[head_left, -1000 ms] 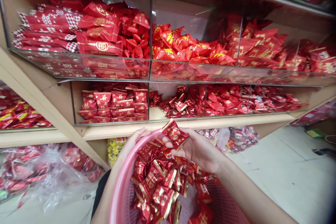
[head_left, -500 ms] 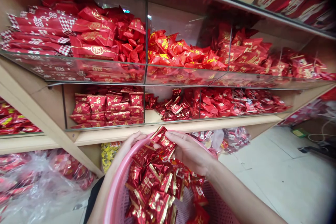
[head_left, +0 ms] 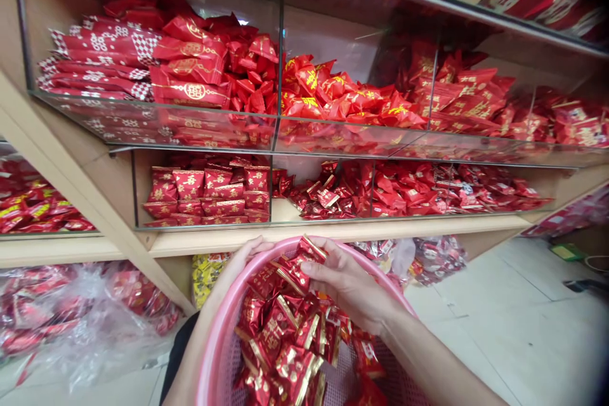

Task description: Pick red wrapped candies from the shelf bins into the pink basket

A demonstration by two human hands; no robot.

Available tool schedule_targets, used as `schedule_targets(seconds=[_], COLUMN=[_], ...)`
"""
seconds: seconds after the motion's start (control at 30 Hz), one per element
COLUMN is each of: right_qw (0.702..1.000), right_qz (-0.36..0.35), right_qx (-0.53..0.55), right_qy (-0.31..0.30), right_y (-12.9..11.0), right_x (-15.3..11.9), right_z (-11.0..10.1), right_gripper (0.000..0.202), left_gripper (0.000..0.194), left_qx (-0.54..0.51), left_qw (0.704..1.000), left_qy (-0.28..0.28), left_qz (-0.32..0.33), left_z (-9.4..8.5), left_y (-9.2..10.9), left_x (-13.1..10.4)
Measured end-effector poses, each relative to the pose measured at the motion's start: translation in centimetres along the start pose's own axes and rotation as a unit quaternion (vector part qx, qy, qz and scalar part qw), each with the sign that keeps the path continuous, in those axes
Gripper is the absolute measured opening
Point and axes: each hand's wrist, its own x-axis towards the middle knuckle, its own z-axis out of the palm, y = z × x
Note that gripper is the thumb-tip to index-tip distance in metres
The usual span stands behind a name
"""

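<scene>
A pink plastic basket [head_left: 209,336] with mesh sides stands before me, holding many red-and-gold wrapped candies [head_left: 278,330]. My left hand [head_left: 246,256] is at the basket's far left side, its fingers curled over the outside of the rim. Inside the far part of the basket, my right hand [head_left: 340,276] is closed on wrapped candies [head_left: 297,273], thumb on top; how many lie in the grasp I cannot tell. Gold crimped ends show on the packets.
Beyond the basket is a wooden shelf [head_left: 228,242] with glass-fronted compartments of red packets [head_left: 209,193]. Higher up sits another row of red packets [head_left: 352,95]. Clear plastic bags [head_left: 104,311] lie low at left, with a yellow bag [head_left: 207,273] under the shelf. Pale floor tiles [head_left: 514,311] show at right.
The view has shifted slightly, so the shelves and basket appear further right. My right hand has turned a little, lowering the held candies toward the pile. My left hand keeps to the rim.
</scene>
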Motion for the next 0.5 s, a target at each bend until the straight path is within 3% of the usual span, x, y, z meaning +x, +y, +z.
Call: schedule_targets(seconds=[0.27, 0.4, 0.5], right_qw=[0.999, 0.998, 0.993], right_qz=[0.002, 0.022, -0.001], right_qx=[0.017, -0.003, -0.1], right_qy=[0.042, 0.06, 0.061], right_y=[1.2, 1.8, 2.1], right_x=[0.4, 0.2, -0.1], right_z=[-0.6, -1.1, -1.1], right_gripper=[0.018, 0.036, 0.041], left_gripper=[0.03, 0.027, 0.024], left_qx=[-0.032, -0.062, -0.075], left_qw=[0.999, 0.998, 0.997], left_qy=[-0.009, -0.012, -0.023], left_qz=[-0.01, -0.02, -0.021], left_z=[-0.4, 0.0, 0.4], left_y=[-0.4, -0.4, -0.3], left_x=[0.4, 0.0, -0.3])
